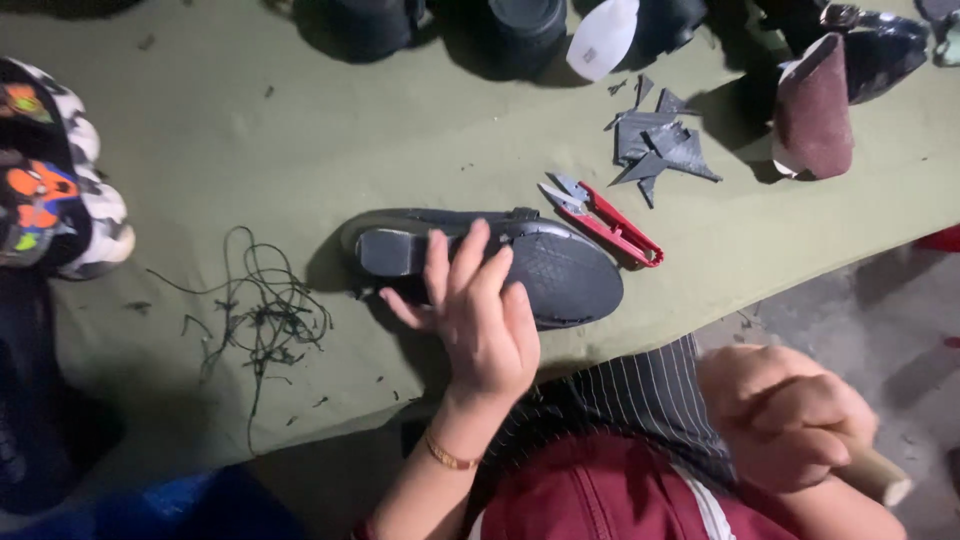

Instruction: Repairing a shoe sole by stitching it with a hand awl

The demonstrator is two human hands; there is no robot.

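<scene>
Two hands in the head view: left hand [478, 318], fingers spread, presses the black shoe [490, 262] sole-up on the green desk [250, 140], apparently to steady it. Right hand [785, 415] is fisted around a wooden handle [880, 477]; red thread snips [605, 222] lie just beside the shoe.

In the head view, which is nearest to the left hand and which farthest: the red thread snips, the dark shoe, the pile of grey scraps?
From the left hand:
1. Dark shoe, under its fingertips.
2. Red thread snips, just beyond the shoe, to the right.
3. Pile of grey scraps, farther up the table.
</scene>
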